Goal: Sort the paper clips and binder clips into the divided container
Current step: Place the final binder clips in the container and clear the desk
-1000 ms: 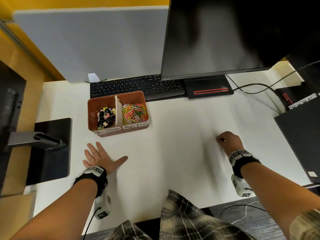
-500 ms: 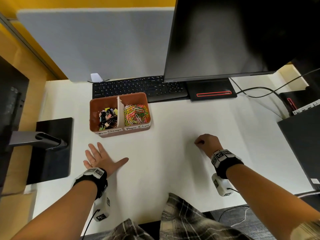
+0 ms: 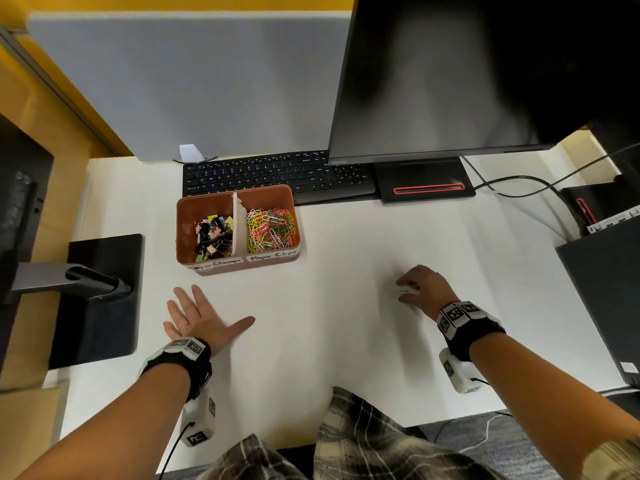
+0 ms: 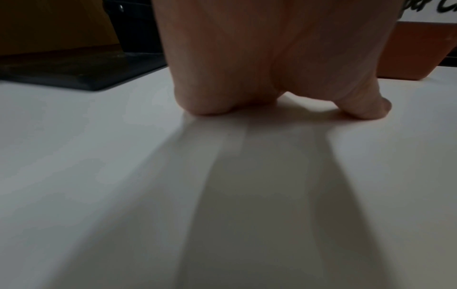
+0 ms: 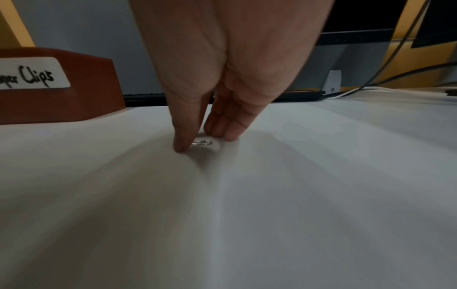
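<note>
Down between thumb and fingers (image 5: 223,125) lies a white binder clip (image 5: 206,144).

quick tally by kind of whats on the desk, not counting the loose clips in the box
divided container: 1
white binder clip under the right hand: 1
keyboard: 1
monitor: 1
black stand base by the flat left hand: 1
Total: 5
</note>
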Demonstrator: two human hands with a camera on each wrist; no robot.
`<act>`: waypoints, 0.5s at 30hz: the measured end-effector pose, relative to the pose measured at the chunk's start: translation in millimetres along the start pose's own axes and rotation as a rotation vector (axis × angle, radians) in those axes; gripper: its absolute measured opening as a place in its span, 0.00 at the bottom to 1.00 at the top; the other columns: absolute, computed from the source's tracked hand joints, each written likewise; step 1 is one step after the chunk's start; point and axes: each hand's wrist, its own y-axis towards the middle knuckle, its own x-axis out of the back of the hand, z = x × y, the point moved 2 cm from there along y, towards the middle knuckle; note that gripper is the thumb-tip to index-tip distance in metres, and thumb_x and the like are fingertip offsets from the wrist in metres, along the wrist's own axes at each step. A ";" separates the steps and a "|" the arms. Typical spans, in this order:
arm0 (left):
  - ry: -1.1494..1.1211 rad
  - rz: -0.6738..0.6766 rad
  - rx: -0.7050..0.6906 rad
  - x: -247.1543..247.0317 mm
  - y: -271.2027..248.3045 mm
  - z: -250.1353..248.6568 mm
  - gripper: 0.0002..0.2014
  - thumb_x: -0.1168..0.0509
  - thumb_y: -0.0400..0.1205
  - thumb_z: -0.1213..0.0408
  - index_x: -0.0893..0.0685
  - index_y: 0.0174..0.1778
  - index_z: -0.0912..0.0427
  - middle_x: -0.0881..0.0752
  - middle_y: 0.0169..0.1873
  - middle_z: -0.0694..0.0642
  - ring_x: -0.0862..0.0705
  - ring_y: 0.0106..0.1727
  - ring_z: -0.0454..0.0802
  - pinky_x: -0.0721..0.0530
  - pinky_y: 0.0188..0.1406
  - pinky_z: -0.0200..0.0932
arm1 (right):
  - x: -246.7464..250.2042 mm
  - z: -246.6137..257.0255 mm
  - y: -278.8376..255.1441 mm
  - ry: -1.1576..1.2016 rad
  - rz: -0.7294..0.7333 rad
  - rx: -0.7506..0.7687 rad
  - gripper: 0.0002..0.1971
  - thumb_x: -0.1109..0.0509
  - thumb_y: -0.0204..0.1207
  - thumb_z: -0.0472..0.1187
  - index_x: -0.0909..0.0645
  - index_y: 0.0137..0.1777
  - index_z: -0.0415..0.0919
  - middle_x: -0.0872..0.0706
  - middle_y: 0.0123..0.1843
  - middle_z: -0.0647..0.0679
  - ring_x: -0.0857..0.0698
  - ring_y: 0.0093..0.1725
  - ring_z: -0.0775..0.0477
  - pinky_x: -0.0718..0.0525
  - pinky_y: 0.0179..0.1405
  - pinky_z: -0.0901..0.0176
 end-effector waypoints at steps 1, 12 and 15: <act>0.001 -0.006 0.000 0.1 0.0 -0.1 0.66 0.40 0.60 0.21 0.71 0.78 0.56 0.72 0.79 0.61 0.66 0.80 0.65 0.57 0.78 0.67 | 0.2 -0.9 -1.1 0.018 -0.016 -0.008 0.14 0.22 0.65 0.33 0.15 0.51 0.40 0.20 0.49 0.47 0.20 0.48 0.47 0.21 0.57 0.54; 0.005 -0.013 0.005 0.6 0.5 -0.3 0.66 0.40 0.60 0.21 0.70 0.78 0.57 0.71 0.79 0.62 0.65 0.81 0.66 0.56 0.78 0.67 | 1.4 11.8 1.8 0.015 0.068 -0.109 0.07 0.31 0.71 0.32 0.14 0.46 0.40 0.11 0.45 0.43 0.13 0.46 0.40 0.15 0.50 0.53; 0.000 -0.011 0.005 0.8 0.9 -0.3 0.66 0.40 0.60 0.21 0.70 0.78 0.57 0.71 0.79 0.62 0.65 0.81 0.65 0.56 0.78 0.66 | -2.0 29.4 6.7 -0.129 0.207 -0.045 0.08 0.32 0.70 0.35 0.14 0.47 0.42 0.12 0.49 0.43 0.14 0.51 0.41 0.18 0.52 0.57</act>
